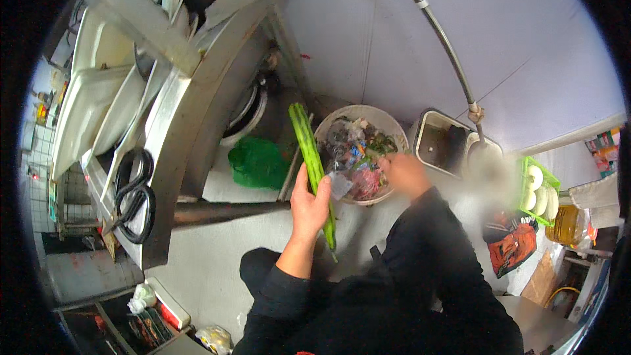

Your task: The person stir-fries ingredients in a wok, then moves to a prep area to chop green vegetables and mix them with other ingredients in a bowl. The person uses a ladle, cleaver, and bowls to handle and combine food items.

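My left hand [309, 204] is wrapped around the lower half of a long green luffa gourd [306, 145], its surface pale green in places with darker stripes. The gourd tilts, its thin stem end pointing down towards my body and its blunt end away from me. Behind it stands a round white waste bin [402, 133], full of vegetable scraps, clear plastic wrappers and pinkish netting. Over the bin's right side, my right hand [406, 173] is blurred, with its fingers drawn together. Whether it holds something small is not clear.
A steel counter [212, 74] at left carries white trays [88, 108] and black-handled scissors [133, 195]. Beneath lies a green plastic bag [259, 163]. Right of the bin are a rectangular basin [436, 143], a metal hose [446, 39], a green basket [547, 182] and an oil jug [568, 226].
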`<state>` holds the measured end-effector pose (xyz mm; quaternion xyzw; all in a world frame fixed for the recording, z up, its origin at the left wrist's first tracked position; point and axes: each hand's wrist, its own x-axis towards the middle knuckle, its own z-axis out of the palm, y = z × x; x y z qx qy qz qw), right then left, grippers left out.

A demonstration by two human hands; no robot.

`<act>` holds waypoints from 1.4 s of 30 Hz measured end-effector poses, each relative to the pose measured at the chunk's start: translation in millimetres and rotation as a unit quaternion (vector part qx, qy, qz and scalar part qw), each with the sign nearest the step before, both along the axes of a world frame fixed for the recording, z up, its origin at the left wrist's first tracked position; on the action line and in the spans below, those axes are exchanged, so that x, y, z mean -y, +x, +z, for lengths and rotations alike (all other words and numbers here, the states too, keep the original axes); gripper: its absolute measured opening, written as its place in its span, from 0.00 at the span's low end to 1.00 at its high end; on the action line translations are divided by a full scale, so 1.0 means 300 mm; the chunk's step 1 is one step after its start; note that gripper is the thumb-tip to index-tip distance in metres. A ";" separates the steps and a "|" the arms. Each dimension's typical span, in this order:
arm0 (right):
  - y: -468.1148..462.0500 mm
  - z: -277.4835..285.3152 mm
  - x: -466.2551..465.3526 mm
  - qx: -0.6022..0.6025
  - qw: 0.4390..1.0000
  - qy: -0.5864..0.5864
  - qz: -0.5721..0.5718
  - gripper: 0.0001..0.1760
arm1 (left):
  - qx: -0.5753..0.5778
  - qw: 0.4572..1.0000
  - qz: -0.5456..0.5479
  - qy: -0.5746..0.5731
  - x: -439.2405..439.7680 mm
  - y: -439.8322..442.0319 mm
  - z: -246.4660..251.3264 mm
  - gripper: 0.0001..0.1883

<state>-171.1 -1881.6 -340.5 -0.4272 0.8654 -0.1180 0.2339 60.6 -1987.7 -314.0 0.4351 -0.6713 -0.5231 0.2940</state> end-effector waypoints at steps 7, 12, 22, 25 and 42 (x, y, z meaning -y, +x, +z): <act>0.250 -0.143 -0.107 0.488 0.868 -0.067 0.068 0.18 | -0.009 0.999 0.018 0.031 0.070 0.194 -0.036 0.34; 0.555 -0.643 -0.190 0.148 0.960 0.120 0.205 0.12 | 0.018 0.992 0.029 0.123 0.080 0.295 -0.059 0.34; 0.813 -1.521 -0.095 -0.041 0.996 -0.080 0.018 0.18 | -0.024 0.972 0.085 0.217 -0.038 0.420 -0.069 0.34; 0.806 -1.406 -0.095 -0.014 0.999 -0.036 -0.013 0.18 | -0.023 0.970 0.055 0.237 -0.013 0.427 -0.115 0.34; 0.402 0.180 -0.274 0.303 0.923 -0.051 -0.230 0.19 | 0.212 0.942 -0.159 0.206 -0.237 0.642 0.550 0.31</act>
